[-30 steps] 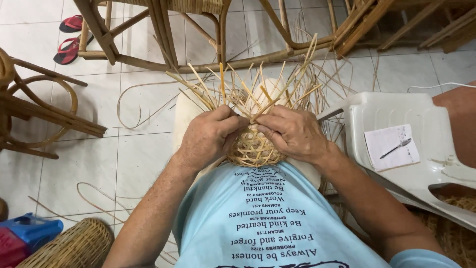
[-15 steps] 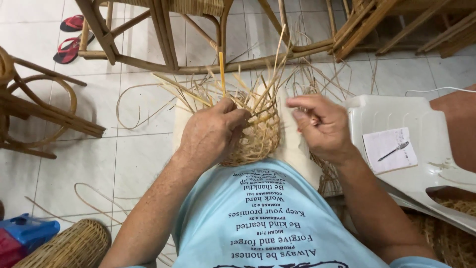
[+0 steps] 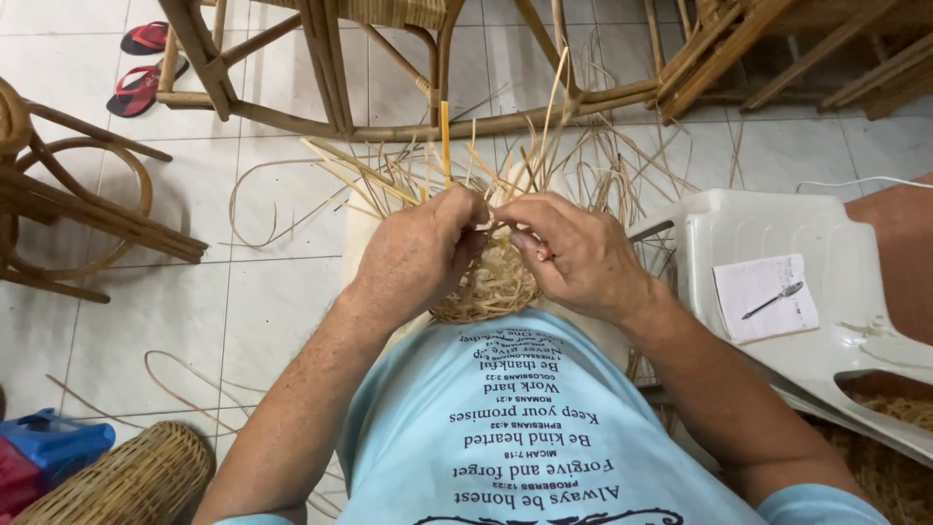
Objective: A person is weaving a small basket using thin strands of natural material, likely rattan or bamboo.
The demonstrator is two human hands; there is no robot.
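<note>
Left hand (image 3: 420, 255) curled over the left side of the basket (image 3: 494, 284), fingers bent onto its rim, thumb and forefinger pinched on a thin strand near the top. Right hand (image 3: 575, 255) at the right side of the rim, fingertips pressed together against the left hand's, pinching the same strand area; exact strand under them is hidden.

Basket is small, half-woven, pale cane, sitting between both hands, its bottom against the light blue shirt (image 3: 525, 428) at belly level. Loose stakes (image 3: 442, 146) fan up and outward from its rim, some straight, some bent.

Behind the hands: tiled floor (image 3: 262, 321), loose cane loops lying on it. Rattan chair frame (image 3: 389, 68) across the top, more frames top right. Another rattan frame (image 3: 68, 204) at the left edge. Red sandals (image 3: 146, 63) top left, well apart.

Right of the right arm: white plastic chair (image 3: 787, 292), near the forearm, with a paper slip (image 3: 765, 297) and a pen (image 3: 775, 297) lying on the slip.

Bottom left: finished woven basket (image 3: 126, 481), just beside a blue plastic thing (image 3: 53, 442).
</note>
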